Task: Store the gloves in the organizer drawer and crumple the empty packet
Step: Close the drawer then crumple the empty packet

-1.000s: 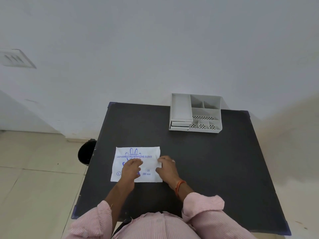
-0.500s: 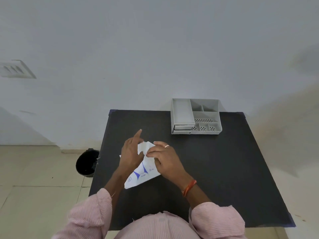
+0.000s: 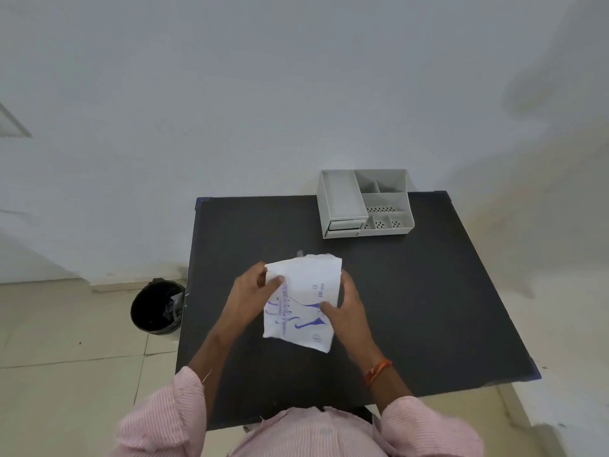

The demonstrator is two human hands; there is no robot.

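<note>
Nearest the camera, two pink striped sleeves (image 3: 171,420) frame the bottom of the view, with bare forearms reaching forward over the black worktop (image 3: 428,308). An orange band (image 3: 378,371) circles the right wrist.

Between the hands, the white glove packet (image 3: 301,301) with blue print is lifted off the worktop and turned on end, its long side running away from the person. The left hand (image 3: 252,291) pinches the packet's upper left edge, thumb on the printed face and fingers behind, so that grip is closed on the packet. The right hand (image 3: 346,308) clasps the right edge, thumb pressed on the front near the blue hand drawing and the other fingers wrapped behind; that grip is closed on the packet too. The far end of the packet looks ragged and slightly parted, and something small and pale pokes out just beyond it, too blurred to identify.

To the left of the worktop, on the tiled floor (image 3: 66,341), stands a black bin (image 3: 156,308) with some scraps inside.

Farther off, at the back right of the worktop, sits the grey organizer (image 3: 365,203), well apart from the hands. It has one long tray on its left, several smaller compartments with perforated floors on its right, and a shallow drawer (image 3: 344,224) at the lower left front that appears pushed in. Behind everything rises a plain white wall (image 3: 263,94).
</note>
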